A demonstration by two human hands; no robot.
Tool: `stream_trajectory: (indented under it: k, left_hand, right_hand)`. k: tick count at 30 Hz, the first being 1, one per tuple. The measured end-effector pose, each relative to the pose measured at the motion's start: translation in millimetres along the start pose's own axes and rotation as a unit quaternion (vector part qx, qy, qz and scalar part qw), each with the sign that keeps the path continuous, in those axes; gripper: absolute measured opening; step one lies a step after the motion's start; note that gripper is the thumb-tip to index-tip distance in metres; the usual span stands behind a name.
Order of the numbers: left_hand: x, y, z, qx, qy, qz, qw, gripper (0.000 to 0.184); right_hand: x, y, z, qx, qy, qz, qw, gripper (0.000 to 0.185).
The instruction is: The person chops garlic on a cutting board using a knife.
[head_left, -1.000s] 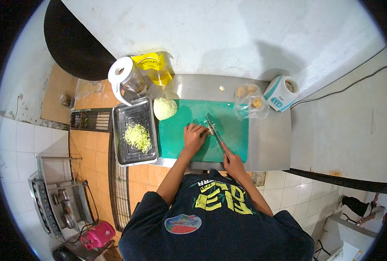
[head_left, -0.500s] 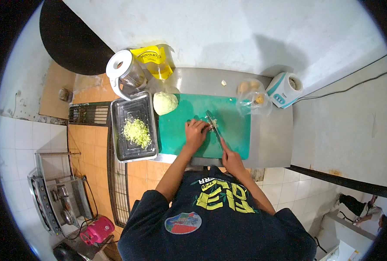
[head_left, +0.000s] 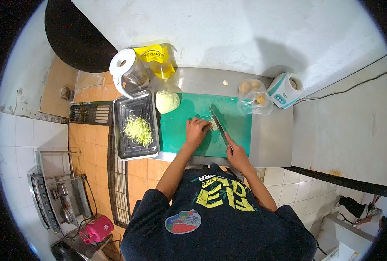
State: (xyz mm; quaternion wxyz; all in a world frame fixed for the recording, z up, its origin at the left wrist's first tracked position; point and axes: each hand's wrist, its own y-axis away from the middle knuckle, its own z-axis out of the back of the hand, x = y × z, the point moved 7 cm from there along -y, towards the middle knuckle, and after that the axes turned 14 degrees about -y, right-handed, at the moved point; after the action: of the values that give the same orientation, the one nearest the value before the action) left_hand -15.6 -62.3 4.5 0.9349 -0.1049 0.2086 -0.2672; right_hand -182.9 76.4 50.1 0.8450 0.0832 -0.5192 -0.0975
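Observation:
On the green cutting board (head_left: 176,135), my right hand (head_left: 237,152) is wrapped round the handle of a knife (head_left: 218,119), whose blade points away from me and to the left. Small pale chopped pieces (head_left: 214,126) lie beside the blade. My left hand (head_left: 196,131) has its fingers bent together at the left edge of these pieces; whether they pinch a piece is too small to tell. A pale green cabbage (head_left: 167,102) sits at the board's upper left corner. Left of the board, a dark metal tray (head_left: 120,114) holds shredded cabbage (head_left: 138,131).
A blender jug (head_left: 130,69) and a yellow pouch (head_left: 158,61) stand behind the tray. At the back right are a plastic bag with round brown items (head_left: 255,96) and a white and teal blender base (head_left: 284,90). A pink gas cylinder (head_left: 98,229) stands at lower left.
The knife and my right hand have shifted slightly right, and the blade now sits to the right of the chopped pieces. My left hand stays nearly in place. The camera view has tilted slightly.

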Motion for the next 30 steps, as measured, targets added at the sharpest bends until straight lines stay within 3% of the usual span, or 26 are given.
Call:
stream_trajectory:
  k: [2, 5, 14, 17, 24, 26, 30]
  left_hand:
    - [2.8, -0.6, -4.5, 0.004, 0.011, 0.007, 1.000, 0.009]
    - [3.3, -3.1, -4.9, 0.015, 0.014, 0.016, 1.000, 0.007]
    - [1.4, -4.5, -5.1, -0.008, 0.021, 0.007, 1.000, 0.007]
    - [6.1, -0.5, -4.5, 0.011, 0.016, -0.013, 1.000, 0.010]
    - [6.4, -4.9, 4.8, 0.041, 0.050, 0.041, 0.997, 0.025]
    - [2.6, -7.2, 5.7, 0.028, 0.016, 0.022, 0.999, 0.021]
    - [2.5, -9.2, 0.2, 0.032, 0.004, 0.016, 0.999, 0.012]
  right_hand:
    - [-11.2, 4.2, -5.2, -0.012, 0.001, 0.030, 0.999, 0.069]
    - [-14.7, 9.7, -11.6, 0.017, 0.042, -0.011, 0.999, 0.070]
    - [-29.1, -2.5, -30.2, 0.015, 0.102, -0.007, 0.995, 0.069]
    - [-26.5, -14.7, -20.1, -0.001, -0.011, 0.035, 0.999, 0.068]
    - [-14.8, 5.9, -2.5, -0.018, -0.036, -0.004, 0.999, 0.066]
    - [-24.2, 7.5, -5.3, -0.041, -0.034, 0.035, 0.998, 0.067]
    - [-16.2, 11.1, -3.9, -0.033, -0.032, 0.015, 0.999, 0.067]
